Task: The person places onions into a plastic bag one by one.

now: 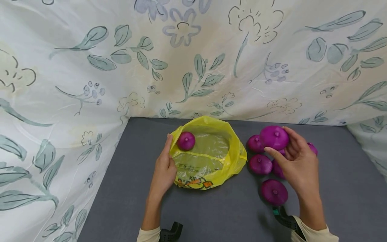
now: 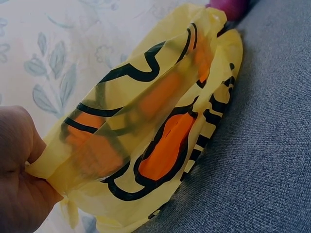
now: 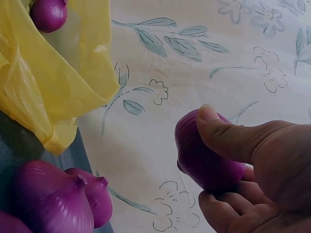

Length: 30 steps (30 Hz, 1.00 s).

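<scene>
My left hand (image 1: 164, 171) grips the left rim of a yellow plastic bag (image 1: 239, 154), whose mouth gapes upward; in the left wrist view the thumb and fingers pinch the bag's edge (image 2: 48, 170). Inside the bag, at its left, lies one purple onion (image 1: 186, 140). With thumb and fingers my right hand (image 1: 302, 164) holds another red onion (image 1: 274, 137) in the air, right of the bag. Below it, several more onions (image 1: 260, 164) sit on the table, some partly hidden by the hand. The right wrist view shows the held onion (image 3: 209, 155) between thumb and fingers.
The dark grey table (image 1: 121, 201) ends at the back against a floral cloth (image 1: 193, 67), which also hangs at the left. A nearer onion (image 1: 274, 192) rests apart from the cluster, close to the right wrist. Black camera mounts (image 1: 171, 232) show at both wrists.
</scene>
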Tool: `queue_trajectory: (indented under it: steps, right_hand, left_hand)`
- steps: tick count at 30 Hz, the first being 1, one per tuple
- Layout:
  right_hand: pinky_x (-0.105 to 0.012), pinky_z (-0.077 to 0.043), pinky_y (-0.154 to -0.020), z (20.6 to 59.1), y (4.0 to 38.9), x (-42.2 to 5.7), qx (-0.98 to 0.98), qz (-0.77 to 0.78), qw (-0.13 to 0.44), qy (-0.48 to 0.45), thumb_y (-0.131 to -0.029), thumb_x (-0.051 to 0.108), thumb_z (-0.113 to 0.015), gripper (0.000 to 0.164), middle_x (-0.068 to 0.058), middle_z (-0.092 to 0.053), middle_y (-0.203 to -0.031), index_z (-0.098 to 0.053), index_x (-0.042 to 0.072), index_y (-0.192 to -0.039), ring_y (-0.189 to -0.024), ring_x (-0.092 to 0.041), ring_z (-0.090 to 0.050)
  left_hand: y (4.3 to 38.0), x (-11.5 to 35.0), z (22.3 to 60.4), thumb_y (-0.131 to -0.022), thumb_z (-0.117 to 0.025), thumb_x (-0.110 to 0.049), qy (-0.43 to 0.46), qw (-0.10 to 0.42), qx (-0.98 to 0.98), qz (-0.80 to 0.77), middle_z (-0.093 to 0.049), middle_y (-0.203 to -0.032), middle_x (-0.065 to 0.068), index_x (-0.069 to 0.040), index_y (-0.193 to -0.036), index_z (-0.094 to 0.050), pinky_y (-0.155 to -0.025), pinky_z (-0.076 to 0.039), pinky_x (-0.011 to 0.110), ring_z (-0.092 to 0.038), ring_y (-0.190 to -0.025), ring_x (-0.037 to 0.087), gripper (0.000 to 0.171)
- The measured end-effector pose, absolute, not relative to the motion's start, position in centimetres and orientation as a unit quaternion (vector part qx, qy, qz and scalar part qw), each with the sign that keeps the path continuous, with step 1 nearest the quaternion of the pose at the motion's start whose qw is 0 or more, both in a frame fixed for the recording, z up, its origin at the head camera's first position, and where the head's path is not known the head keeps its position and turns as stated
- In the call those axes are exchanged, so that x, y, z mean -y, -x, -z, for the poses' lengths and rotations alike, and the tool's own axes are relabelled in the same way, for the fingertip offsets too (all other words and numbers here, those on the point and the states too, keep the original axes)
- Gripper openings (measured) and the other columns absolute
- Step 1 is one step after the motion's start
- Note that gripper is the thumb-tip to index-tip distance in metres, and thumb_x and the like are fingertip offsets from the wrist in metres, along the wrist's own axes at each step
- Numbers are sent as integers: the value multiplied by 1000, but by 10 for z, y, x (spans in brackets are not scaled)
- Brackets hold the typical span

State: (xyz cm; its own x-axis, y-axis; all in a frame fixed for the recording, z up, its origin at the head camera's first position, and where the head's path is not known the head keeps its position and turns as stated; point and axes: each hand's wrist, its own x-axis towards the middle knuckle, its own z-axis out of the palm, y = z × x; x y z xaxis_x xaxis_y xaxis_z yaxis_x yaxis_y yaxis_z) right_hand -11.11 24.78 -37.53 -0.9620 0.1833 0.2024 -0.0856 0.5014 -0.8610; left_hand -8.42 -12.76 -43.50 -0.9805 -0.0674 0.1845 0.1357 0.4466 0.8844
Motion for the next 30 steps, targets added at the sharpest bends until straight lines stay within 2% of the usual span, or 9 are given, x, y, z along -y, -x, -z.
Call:
queue_trajectory:
  steps: [8,11,14,17,23,27,30]
  right_hand:
    - [-14,-46,-97,374,111,-244,861,-493,119,37,-88,20,-88,89,-2,-47,-164,-42,28,-164,-145,-22,-51]
    - [-15,-46,-97,373,112,-241,862,-493,115,34,-88,21,-88,90,-1,-46,-164,-41,28,-164,-145,-23,-50]
    - [-15,-46,-97,371,113,-238,861,-495,114,27,-88,22,-89,90,-1,-47,-164,-41,29,-164,-145,-22,-51]
    - [-16,-47,-97,369,114,-234,858,-500,115,21,-87,22,-89,90,-1,-48,-163,-42,30,-163,-145,-22,-52]
    - [-20,-46,-101,368,116,-223,863,-492,118,15,-86,25,-90,90,0,-49,-162,-43,30,-163,-145,-26,-51]
    - [-20,-46,-102,368,116,-218,860,-497,117,4,-85,25,-91,90,0,-52,-161,-45,31,-162,-145,-25,-52]
    - [-19,-47,-101,369,117,-214,856,-504,115,-8,-85,24,-91,89,-2,-53,-159,-46,30,-161,-144,-24,-53]
  left_hand:
    - [85,128,437,-102,-34,12,28,100,845,524,-17,-175,-10,-16,-170,-23,-117,-32,40,-20,-160,13,75]
    - [85,128,437,-101,-33,12,31,99,846,524,-17,-175,-9,-16,-170,-23,-114,-32,38,-19,-160,13,75]
    - [85,128,437,-101,-33,12,33,98,846,523,-16,-176,-7,-18,-171,-22,-105,-33,39,-18,-160,14,77]
    - [85,128,436,-102,-33,12,34,98,845,525,-16,-176,-9,-21,-171,-22,-109,-33,41,-18,-160,13,77]
    - [85,128,436,-102,-34,11,28,97,845,526,-16,-175,-12,-18,-171,-22,-108,-32,38,-17,-160,12,76]
    - [85,128,436,-102,-34,11,31,98,844,526,-16,-175,-11,-17,-171,-23,-121,-29,43,-17,-160,12,75]
    - [84,128,437,-102,-33,12,34,101,845,524,-16,-175,-9,-16,-171,-23,-125,-26,48,-18,-160,14,75]
